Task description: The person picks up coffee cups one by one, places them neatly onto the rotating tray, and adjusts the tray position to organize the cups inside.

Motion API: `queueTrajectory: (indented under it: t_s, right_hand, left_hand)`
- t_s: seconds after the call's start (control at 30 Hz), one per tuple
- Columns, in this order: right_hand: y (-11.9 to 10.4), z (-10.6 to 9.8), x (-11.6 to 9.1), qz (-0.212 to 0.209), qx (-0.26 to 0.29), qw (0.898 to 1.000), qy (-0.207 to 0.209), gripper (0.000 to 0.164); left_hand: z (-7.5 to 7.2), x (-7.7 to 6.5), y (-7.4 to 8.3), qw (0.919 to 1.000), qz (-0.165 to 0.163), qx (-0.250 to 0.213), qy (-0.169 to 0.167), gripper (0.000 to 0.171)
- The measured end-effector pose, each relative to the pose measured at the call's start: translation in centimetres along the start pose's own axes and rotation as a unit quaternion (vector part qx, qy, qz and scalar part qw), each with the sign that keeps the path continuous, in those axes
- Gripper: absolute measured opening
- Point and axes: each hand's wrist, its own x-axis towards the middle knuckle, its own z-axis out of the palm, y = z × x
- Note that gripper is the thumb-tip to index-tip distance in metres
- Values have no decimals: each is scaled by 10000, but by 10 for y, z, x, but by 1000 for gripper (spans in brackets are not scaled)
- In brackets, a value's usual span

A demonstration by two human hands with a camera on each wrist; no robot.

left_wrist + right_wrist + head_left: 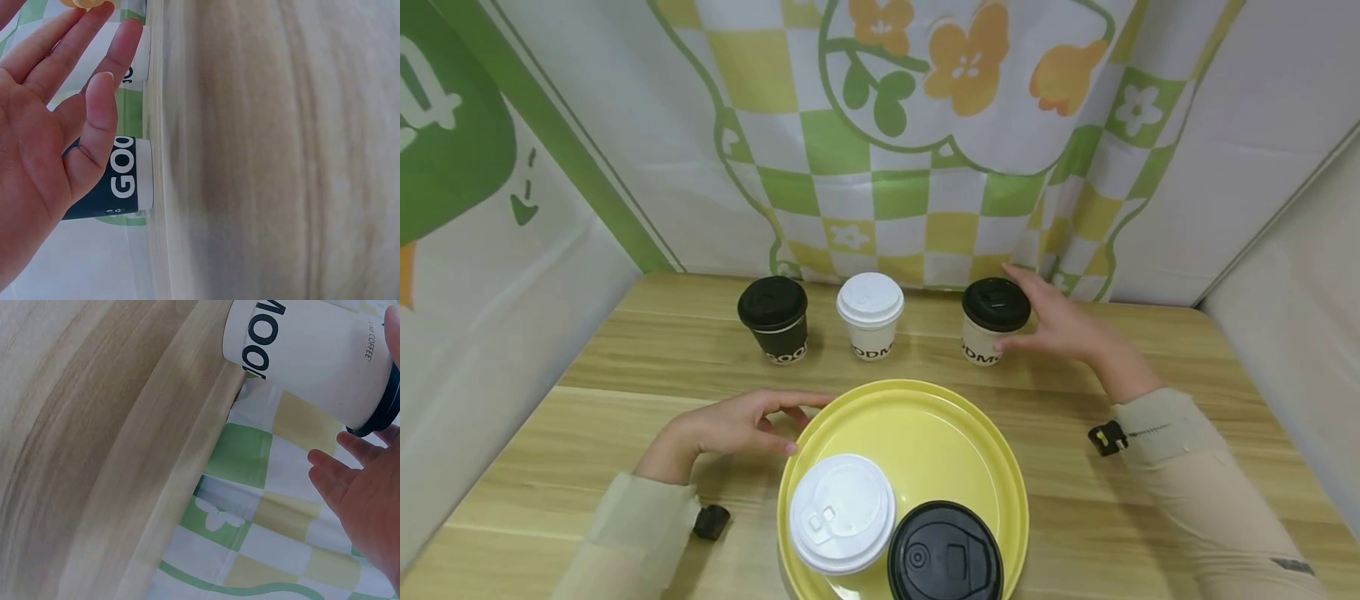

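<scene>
My left hand [741,425] is at the left rim of a round yellow tray [940,417], its fingers relaxed and the fingertips right at the edge. On the tray are a white-lidded cup [842,512] and a black-lidded cup [946,554]. At the back right, my right hand [1060,329] spreads around a white paper cup with a black lid [996,308]. Its thumb overlaps the cup's front, while the other fingers reach behind the lid. From the right wrist, those fingers [350,487] look fairly straight, just below the cup's dark lid [381,406].
Along the back of the wooden table [685,367] stand a black cup with a black lid [775,321] and a white cup with a white lid [871,317]. A checked floral curtain [902,192] hangs behind them. Pale fabric walls flank the table.
</scene>
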Motion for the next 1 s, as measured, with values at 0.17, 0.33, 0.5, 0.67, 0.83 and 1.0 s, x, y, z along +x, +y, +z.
queueTrajectory:
  t_s: [0.17,0.33,0.5,0.67,0.83,1.0]
  right_hand:
    - [2,3,1,156,84,9998,-28,118]
    - [5,6,5,236,201,9995,27,115]
    - [8,9,7,201,330,9992,81,113]
    - [10,12,8,157,526,9984,138,106]
    - [10,16,10,164,968,9949,242,98]
    - [10,19,11,131,1228,9916,375,95]
  left_hand:
    - [1,0,0,10000,-61,-59,-15,65]
    - [1,0,0,9999,-43,-98,-19,64]
    - [1,1,0,9999,-76,-146,-19,65]
    - [1,1,1,9998,-85,-202,-18,65]
    - [1,1,0,9998,-74,-168,-18,65]
    - [1,2,-2,9999,-60,-143,-6,64]
